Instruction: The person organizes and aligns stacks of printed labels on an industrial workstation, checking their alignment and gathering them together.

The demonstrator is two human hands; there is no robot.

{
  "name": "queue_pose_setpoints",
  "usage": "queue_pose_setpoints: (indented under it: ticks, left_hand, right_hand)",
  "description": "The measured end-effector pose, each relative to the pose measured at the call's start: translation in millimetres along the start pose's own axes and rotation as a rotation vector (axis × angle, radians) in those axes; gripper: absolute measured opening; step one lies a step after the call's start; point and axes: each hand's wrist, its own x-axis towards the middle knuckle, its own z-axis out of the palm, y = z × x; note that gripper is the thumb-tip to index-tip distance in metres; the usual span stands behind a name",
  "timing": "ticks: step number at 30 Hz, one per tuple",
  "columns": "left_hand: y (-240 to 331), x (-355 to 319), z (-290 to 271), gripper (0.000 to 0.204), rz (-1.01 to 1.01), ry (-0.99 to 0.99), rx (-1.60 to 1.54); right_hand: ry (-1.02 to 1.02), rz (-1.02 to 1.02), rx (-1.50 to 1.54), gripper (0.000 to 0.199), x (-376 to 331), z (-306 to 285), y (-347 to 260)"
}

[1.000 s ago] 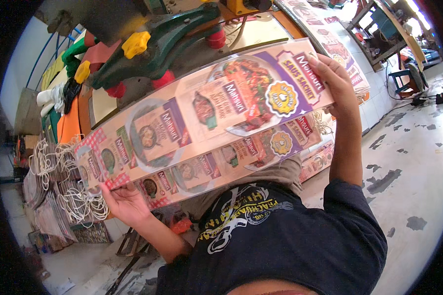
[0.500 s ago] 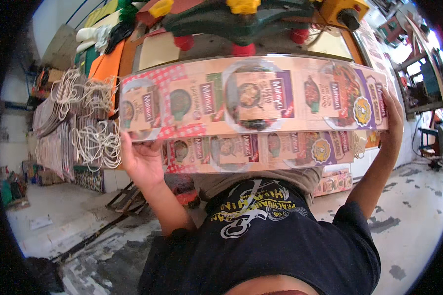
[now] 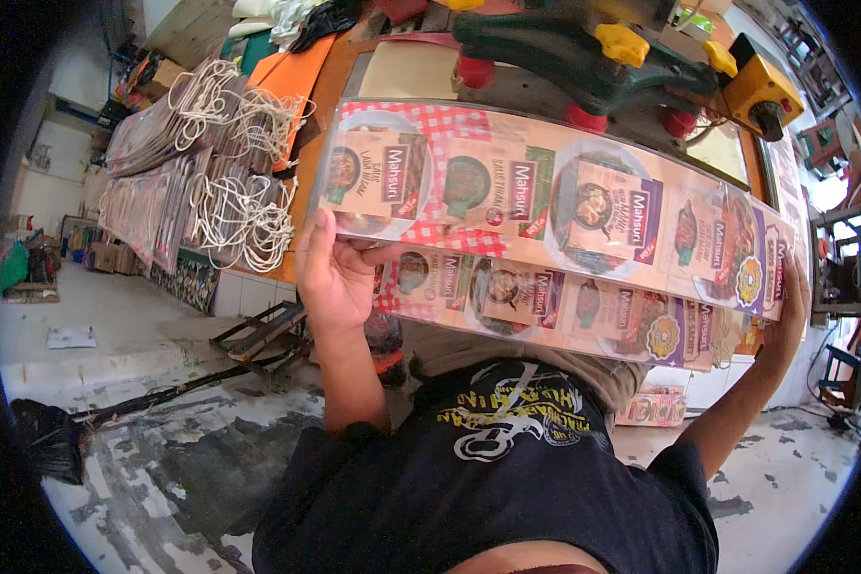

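Observation:
A long printed panel (image 3: 507, 220) with a glossy clear face, food pictures and a red-and-white checked pattern stretches between my two hands. My left hand (image 3: 340, 277) grips its near left corner, thumb up along the edge and fingers underneath. At the other end, my right hand (image 3: 792, 301) holds the right edge, its fingers partly hidden. The panel slants, right end lower in the picture. Below it, nearer my body, lies a second similar panel (image 3: 555, 304), partly covered by the first; what supports it is hidden.
Stacked printed panels (image 3: 153, 210) with looped white cords (image 3: 249, 215) stand at the left. Beyond the held panel is a dark green machine frame (image 3: 545, 62) with yellow knobs and red feet, beside a yellow control box (image 3: 761, 96). A metal frame (image 3: 263, 330) stands on the floor.
The held panel has gone from nearly level to slanting, its right end now lower in the picture. The surroundings have shifted in view. Both hands keep their hold on its ends.

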Motion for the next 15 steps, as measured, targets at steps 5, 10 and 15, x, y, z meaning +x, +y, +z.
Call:
queue_pose_setpoints:
  ticks: [5, 10, 15]
  left_hand:
    - [0.8, -2.6, 3.8, 0.043, 0.017, 0.008, 0.184]
    - [2.0, -3.6, -3.0, 0.037, -0.005, -0.027, 0.308]
    - [1.8, -4.4, -0.4, 0.039, -0.013, 0.014, 0.338]
  right_hand:
    - [0.126, -0.092, -0.144, 0.041, -10.3, 15.8, -3.0]
    - [0.137, -0.077, -0.145, 0.04, -11.4, 17.4, -4.0]
    - [0.063, -0.055, -0.06, 0.036, -11.8, 21.2, -3.5]
